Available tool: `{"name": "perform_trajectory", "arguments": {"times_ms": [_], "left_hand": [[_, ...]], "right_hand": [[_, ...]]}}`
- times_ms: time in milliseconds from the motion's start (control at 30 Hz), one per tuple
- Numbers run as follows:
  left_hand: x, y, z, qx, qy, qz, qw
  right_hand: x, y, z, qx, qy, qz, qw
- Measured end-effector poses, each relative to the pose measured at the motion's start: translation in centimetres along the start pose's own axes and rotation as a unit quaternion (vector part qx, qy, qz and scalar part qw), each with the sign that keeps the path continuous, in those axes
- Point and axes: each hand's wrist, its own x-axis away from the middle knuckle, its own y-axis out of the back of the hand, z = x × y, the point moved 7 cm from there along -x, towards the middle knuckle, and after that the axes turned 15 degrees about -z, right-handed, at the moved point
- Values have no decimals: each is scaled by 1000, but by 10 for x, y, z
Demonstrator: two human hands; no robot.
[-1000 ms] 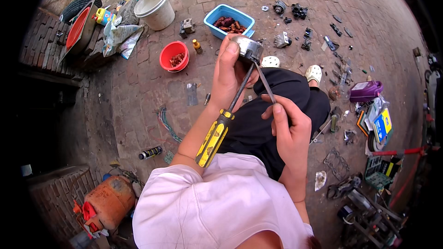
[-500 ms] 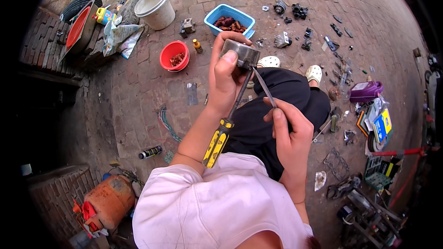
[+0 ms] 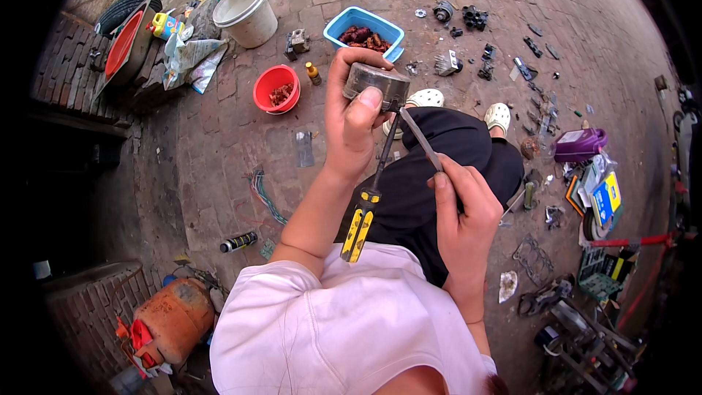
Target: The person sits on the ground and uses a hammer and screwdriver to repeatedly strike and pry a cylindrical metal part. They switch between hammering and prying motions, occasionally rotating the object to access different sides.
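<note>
My left hand [image 3: 346, 128] is closed round a short, round metal part [image 3: 376, 86], thumb on its near side and fingers behind it. A screwdriver [image 3: 358, 228] with a yellow and black handle hangs down from the part's lower edge. Its tip meets the part there; whether it is wedged in I cannot tell. Between thumb and fingers, my right hand [image 3: 468, 205] pinches a thin, flat metal strip-like tool [image 3: 420, 137]. The strip's upper end lies at the part's lower right edge, beside the screwdriver tip; contact is too small to make out.
On the brick floor stand a blue basin [image 3: 395, 33] of reddish-brown pieces, a red bowl [image 3: 265, 102], a white bucket [image 3: 252, 25] and a small bottle [image 3: 313, 73]. Dark machine parts [image 3: 475, 18] and a purple jug [image 3: 580, 145] lie right. An orange gas cylinder [image 3: 175, 318] sits lower left.
The round part has tilted in my left hand, and the screwdriver handle has swung rightward, hanging more upright. My right hand has shifted slightly right with the flat strip.
</note>
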Motion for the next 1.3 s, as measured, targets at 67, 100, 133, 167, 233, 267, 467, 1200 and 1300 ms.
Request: {"name": "perform_trajectory", "arguments": {"times_ms": [67, 100, 133, 167, 233, 267, 467, 1200, 1300], "left_hand": [[0, 0, 1, -5, -1, -1, 1000], [-1, 0, 1, -5, -3, 0, 1000], [-1, 0, 1, -4, -4, 3, 1000], [-1, -1, 1, -4, -6, 5, 1000], [-2, -2, 7, 15, 2, 9, 1000], [-2, -2, 9, 23, 6, 10, 1000], [1, -13, 24, 180, 153, 60, 970], [-2, -16, 51, 353, 325, 45, 876], [-3, -13, 56, 361, 336, 21, 870]], "right_hand": [[0, 0, 0, 3, 4, -1, 1000], [0, 0, 0, 3, 3, -1, 1000], [0, 1, 0, 3, 3, -2, 1000], [0, 1, 1, 1, 5, -3, 1000], [0, 1, 2, -5, 8, -3, 1000], [1, 0, 2, -10, 6, 3, 1000], [0, -2, 5, -40, 9, 12, 999], [4, -12, -5, -75, -40, 63, 994], [5, -13, -7, -75, -41, 61, 994]]}}
